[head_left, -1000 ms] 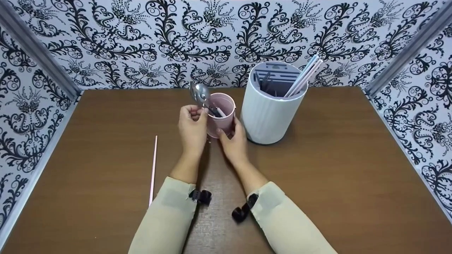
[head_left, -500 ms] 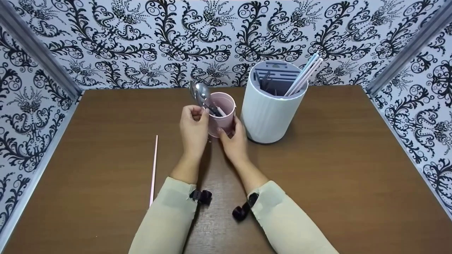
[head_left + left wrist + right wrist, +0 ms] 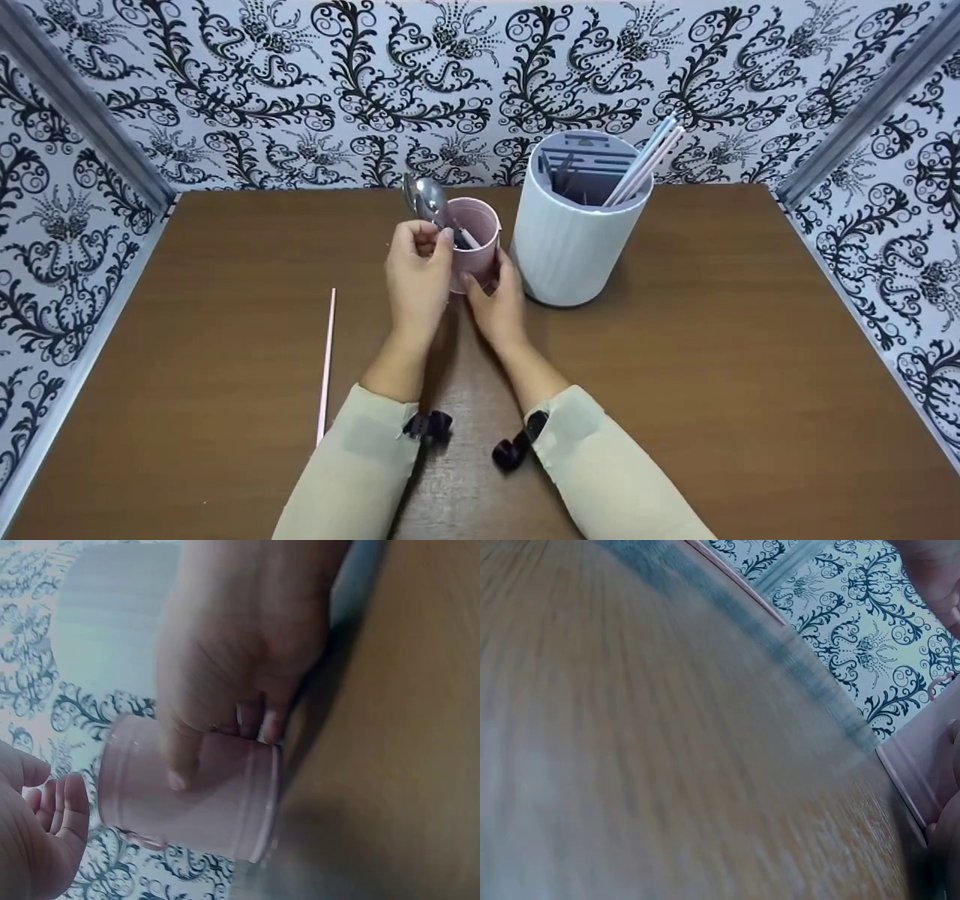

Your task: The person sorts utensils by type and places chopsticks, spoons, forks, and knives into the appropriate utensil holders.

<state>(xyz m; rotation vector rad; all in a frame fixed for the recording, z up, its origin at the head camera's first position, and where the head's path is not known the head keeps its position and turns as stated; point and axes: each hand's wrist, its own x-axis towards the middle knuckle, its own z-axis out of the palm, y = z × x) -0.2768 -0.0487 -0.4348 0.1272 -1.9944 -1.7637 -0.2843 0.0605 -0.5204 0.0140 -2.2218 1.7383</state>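
In the head view a pink cup (image 3: 478, 259) stands in the middle of the table, with metal spoons (image 3: 429, 196) leaning out over its left rim. Dark and pale handles (image 3: 468, 238) show inside it. My right hand (image 3: 498, 304) grips the cup's lower right side, thumb in front. My left hand (image 3: 420, 277) is at the cup's left rim, fingers curled, thumb tip over the spoon handles. I cannot tell whether it pinches one. In the left wrist view the right hand (image 3: 240, 660) wraps the cup (image 3: 217, 799), and the left hand (image 3: 45, 825) shows half curled beside it.
Right of the cup stands a tall white utensil holder (image 3: 574, 247) with a slotted grey top. Blue and pink chopsticks (image 3: 646, 161) lean out of it. A single pink chopstick (image 3: 326, 364) lies on the brown table (image 3: 742, 390) to the left. Patterned walls (image 3: 465, 90) enclose the table.
My left hand has shifted slightly right, closer over the cup's rim. The spoons, the cup and my right hand are almost where they were.
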